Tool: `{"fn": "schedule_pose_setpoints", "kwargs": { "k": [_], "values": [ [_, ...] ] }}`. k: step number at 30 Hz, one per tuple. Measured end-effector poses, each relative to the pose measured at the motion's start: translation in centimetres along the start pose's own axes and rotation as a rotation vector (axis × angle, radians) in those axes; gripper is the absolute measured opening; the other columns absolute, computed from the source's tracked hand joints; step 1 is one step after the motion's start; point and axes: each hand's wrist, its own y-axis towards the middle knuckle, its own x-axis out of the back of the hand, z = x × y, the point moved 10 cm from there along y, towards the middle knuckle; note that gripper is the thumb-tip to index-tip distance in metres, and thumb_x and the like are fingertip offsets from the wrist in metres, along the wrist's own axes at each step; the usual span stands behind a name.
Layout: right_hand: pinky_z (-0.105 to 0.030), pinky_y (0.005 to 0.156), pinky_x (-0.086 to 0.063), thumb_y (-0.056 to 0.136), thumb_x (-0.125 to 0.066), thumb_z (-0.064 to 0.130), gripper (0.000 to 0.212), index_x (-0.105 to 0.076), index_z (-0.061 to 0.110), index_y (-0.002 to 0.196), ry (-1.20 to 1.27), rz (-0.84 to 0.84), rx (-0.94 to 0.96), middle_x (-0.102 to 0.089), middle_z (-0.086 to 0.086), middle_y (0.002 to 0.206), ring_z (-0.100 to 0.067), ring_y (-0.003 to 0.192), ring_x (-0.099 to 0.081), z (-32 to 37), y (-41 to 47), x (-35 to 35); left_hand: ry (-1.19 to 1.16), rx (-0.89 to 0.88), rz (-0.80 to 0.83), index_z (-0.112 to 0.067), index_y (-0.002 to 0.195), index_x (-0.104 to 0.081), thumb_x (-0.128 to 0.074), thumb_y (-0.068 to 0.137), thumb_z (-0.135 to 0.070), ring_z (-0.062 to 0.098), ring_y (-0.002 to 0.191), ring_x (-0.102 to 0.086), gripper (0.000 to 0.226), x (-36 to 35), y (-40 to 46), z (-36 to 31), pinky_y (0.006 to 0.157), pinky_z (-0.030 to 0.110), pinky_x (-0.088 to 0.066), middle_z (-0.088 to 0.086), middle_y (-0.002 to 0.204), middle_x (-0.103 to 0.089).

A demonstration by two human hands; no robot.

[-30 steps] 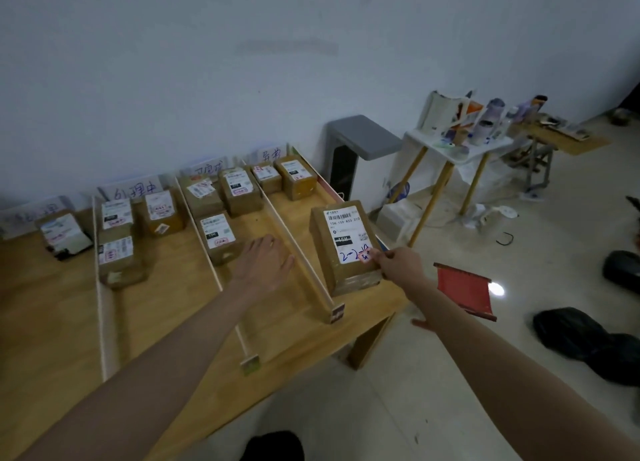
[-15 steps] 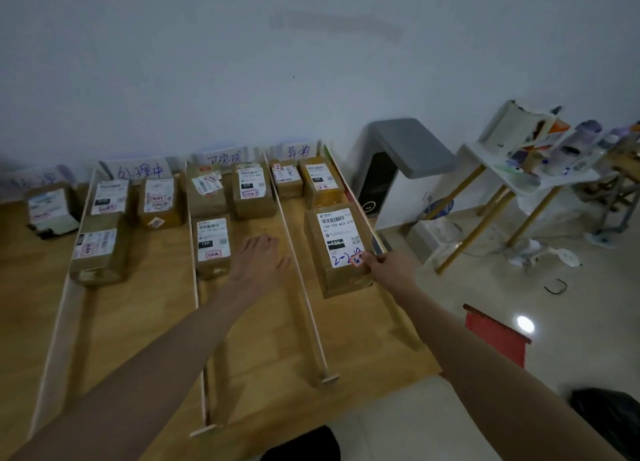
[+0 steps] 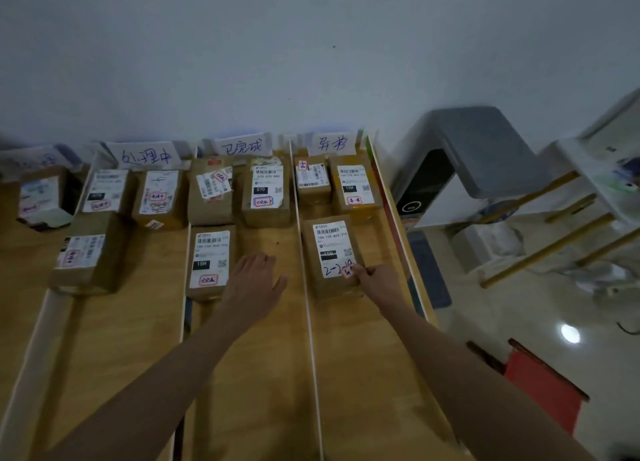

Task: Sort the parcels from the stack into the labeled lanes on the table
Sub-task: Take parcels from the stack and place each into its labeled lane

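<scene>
The right hand (image 3: 375,280) grips the near right corner of a brown parcel (image 3: 332,256), fingers curled at its edge beside the small red-framed sticker; the parcel lies flat in the rightmost lane, label up, just in front of two parcels (image 3: 337,183) standing under that lane's handwritten sign (image 3: 332,144). The left hand (image 3: 254,284) hovers flat and spread, holding nothing, in the middle lane beside a labelled parcel (image 3: 209,261), with a white divider (image 3: 308,305) between the two hands on the wooden table (image 3: 131,339).

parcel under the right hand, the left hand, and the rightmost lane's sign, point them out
parcel (image 3: 330,249), head view, on its white label
left hand (image 3: 252,282), head view, back of hand
rightmost lane sign (image 3: 332,144), head view, on the handwriting
</scene>
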Motion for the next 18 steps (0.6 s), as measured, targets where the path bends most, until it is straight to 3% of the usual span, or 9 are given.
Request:
{"fn": "schedule_pose_setpoints", "kwargs": {
  "k": [7,18],
  "values": [
    [-0.047,0.088,-0.056,0.097,-0.059,0.039,0.041,-0.074,0.001,0.102,-0.045,0.038,0.017,-0.073,-0.016,0.097,-0.028,0.093,-0.069,1.2,2.9,-1.3,-0.020,0.033,0.058,-0.017,0.145,-0.040,-0.035,0.101,-0.050,0.020,0.134,-0.042,0.055,-2.0,1.6,0.8,0.119,0.038,-0.021,0.002,0.144,-0.046],
    [-0.042,0.087,-0.058,0.097,-0.059,0.037,0.039,-0.073,0.001,0.100,-0.025,0.067,0.048,-0.074,-0.012,0.098,-0.024,0.091,-0.071,1.8,3.5,-2.1,-0.006,0.030,0.071,-0.017,0.145,-0.040,-0.033,0.101,-0.050,0.019,0.133,-0.044,0.055,-3.5,2.1,0.4,0.117,0.037,-0.024,0.003,0.144,-0.048]
  ]
}}
